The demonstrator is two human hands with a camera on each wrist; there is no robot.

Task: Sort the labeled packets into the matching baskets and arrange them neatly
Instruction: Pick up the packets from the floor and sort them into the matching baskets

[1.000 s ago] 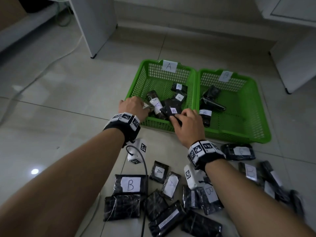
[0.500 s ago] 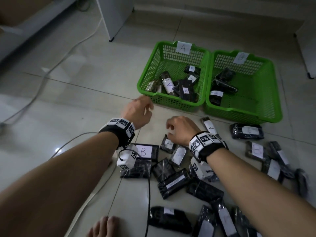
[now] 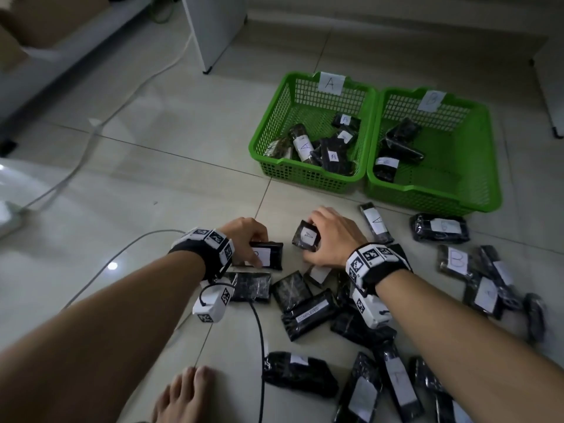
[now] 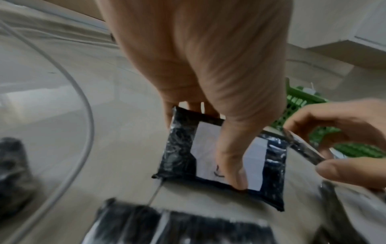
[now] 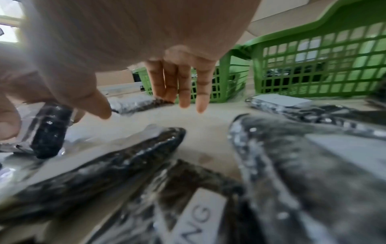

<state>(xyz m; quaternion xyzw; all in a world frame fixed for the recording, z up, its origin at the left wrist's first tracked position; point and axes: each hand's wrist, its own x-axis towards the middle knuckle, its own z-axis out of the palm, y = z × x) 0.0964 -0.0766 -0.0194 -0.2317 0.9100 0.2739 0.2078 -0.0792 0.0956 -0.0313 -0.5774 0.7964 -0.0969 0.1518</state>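
Observation:
Two green baskets stand side by side on the tiled floor, basket A [image 3: 308, 167] on the left and basket B [image 3: 427, 190] on the right, each with black packets inside. Nearer to me lies a pile of loose black packets with white labels. My left hand [image 3: 254, 248] [image 4: 213, 147] grips a flat B packet [image 3: 271, 254] [image 4: 179, 148], thumb across its label and fingers on its far edge. My right hand [image 3: 319, 236] [image 4: 309, 148] pinches a small A packet [image 3: 305, 238] [image 4: 300, 147], tilted up off the floor.
Several loose packets [image 3: 308, 312] spread from between my wrists to the right, one A packet [image 3: 375, 222] and one B packet [image 3: 439, 227] near the baskets. A black cable [image 3: 259, 337] runs past my bare foot [image 3: 183, 395]. A white cord [image 3: 91, 138] and a cabinet leg [image 3: 210, 35] stand to the left.
Both hands drew back from basket A to the pile on the floor. The left hand took hold of the B packet and the right hand picked up the small A packet.

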